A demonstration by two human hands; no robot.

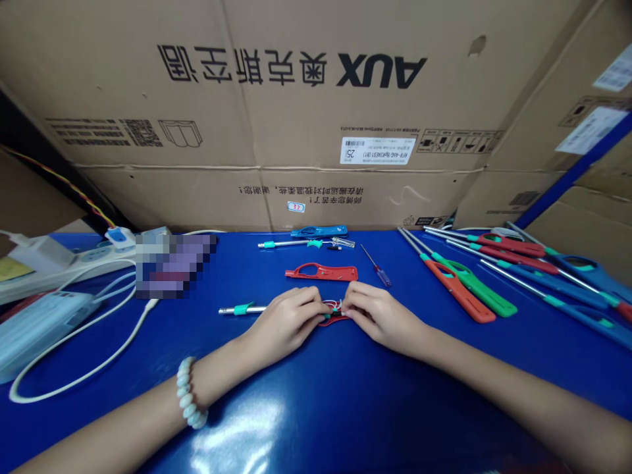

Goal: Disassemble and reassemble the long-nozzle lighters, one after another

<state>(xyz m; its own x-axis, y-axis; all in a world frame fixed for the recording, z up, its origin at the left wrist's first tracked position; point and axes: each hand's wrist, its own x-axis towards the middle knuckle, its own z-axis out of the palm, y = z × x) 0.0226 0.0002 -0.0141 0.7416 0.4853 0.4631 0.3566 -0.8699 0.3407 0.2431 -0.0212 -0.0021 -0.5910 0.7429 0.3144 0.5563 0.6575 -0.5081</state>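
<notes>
An opened red long-necked gas lighter [336, 321] lies on the blue table with thin wires and a small black part showing inside. Its metal tube [251, 309], with a teal collar, points left. My left hand [291, 319] pinches the lighter from the left, fingers closed at the wires. Opposite it, my right hand [380, 313] has its fingertips closed on the right end; the exact piece is partly hidden. Just beyond lies a loose red half shell [326, 272]. Farther back are a blue half shell [320, 232] and a loose metal tube [291, 244] with wired parts.
A small purple-handled screwdriver [381, 274] lies right of the red half shell. Several lighters, including an orange one [464, 296] and a green one [486, 291], spread across the right. A power strip [93, 258] and white cable [133, 339] occupy the left. Cardboard [296, 118] walls the back.
</notes>
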